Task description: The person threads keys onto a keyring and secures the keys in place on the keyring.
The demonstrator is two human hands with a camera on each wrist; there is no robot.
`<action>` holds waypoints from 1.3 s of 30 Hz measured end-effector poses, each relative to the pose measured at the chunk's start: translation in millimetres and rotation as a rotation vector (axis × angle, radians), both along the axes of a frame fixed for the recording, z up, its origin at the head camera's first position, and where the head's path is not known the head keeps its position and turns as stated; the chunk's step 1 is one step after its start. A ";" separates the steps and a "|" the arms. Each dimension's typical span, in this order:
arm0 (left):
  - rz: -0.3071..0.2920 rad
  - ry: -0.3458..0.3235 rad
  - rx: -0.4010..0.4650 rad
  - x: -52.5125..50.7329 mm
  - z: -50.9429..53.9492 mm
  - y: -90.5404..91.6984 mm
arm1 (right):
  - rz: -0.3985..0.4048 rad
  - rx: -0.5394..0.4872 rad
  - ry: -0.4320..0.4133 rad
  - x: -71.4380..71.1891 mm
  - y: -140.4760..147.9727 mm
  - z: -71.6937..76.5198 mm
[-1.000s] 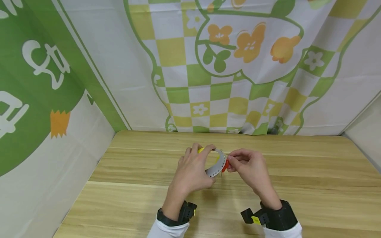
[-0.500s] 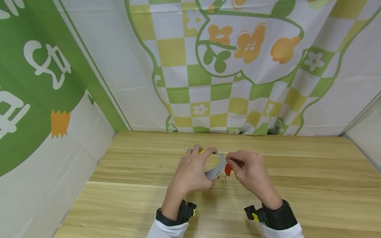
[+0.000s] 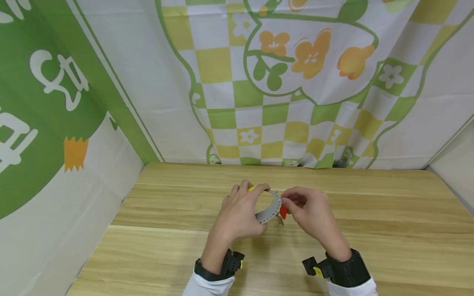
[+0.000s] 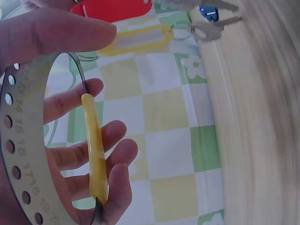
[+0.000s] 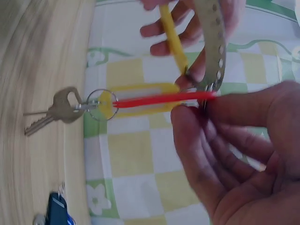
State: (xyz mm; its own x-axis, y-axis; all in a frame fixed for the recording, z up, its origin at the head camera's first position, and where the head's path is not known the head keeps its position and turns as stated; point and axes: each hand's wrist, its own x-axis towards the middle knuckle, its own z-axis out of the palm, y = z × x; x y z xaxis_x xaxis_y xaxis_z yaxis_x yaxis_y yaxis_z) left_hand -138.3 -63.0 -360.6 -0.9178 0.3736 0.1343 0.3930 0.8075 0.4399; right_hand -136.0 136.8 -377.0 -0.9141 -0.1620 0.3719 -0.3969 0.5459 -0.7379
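Observation:
My left hand (image 3: 238,213) grips a grey metal key ring hoop (image 3: 268,214) with numbered holes along its band. In the left wrist view its yellow handle sleeve (image 4: 95,145) lies by my curled fingers. At the hoop's right edge, my right hand (image 3: 312,209) pinches the end of a red key tag (image 3: 283,211), next to a small metal hook. A yellow key tag (image 4: 140,39) hangs close by. Keys (image 5: 65,108) dangle on a split ring in the right wrist view. My fingertips partly hide where the red tag meets the hoop.
The wooden table (image 3: 177,246) lies under both hands. A dark, blurred tag or fob (image 5: 57,206) shows low in the right wrist view, and a blue one (image 4: 209,13) in the left wrist view. A checkered curtain (image 3: 274,115) stands behind the table.
The red tag was tilted against the hoop's edge and now hangs down under my right fingertips. My right hand shifted slightly; the hoop dipped a little in my left hand.

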 end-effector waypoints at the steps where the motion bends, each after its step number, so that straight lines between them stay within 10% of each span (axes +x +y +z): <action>1: 0.002 0.004 0.000 0.1 0.0 0.5 | -0.016 -0.012 -0.030 0.5 -0.5 0.7; 17: -0.009 -0.004 0.004 -0.5 -0.7 -0.1 | 0.040 0.110 0.243 -1.0 1.1 -4.1; 27: -0.001 0.010 -0.003 0.8 -0.2 0.7 | -0.041 0.018 -0.053 2.3 -2.6 1.3; 39: -0.021 0.006 -0.022 -0.3 -0.6 0.2 | 0.047 0.148 0.258 -1.1 1.6 -5.6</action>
State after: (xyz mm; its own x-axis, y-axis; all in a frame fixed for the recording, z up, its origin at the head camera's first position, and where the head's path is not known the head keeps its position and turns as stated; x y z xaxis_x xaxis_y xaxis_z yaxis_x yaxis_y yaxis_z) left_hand -138.6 -62.8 -361.2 -0.9091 0.3955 0.1310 0.4123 0.8087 0.4195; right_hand -137.1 138.4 -382.6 -0.7829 -0.2720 0.5596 -0.5882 0.6167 -0.5232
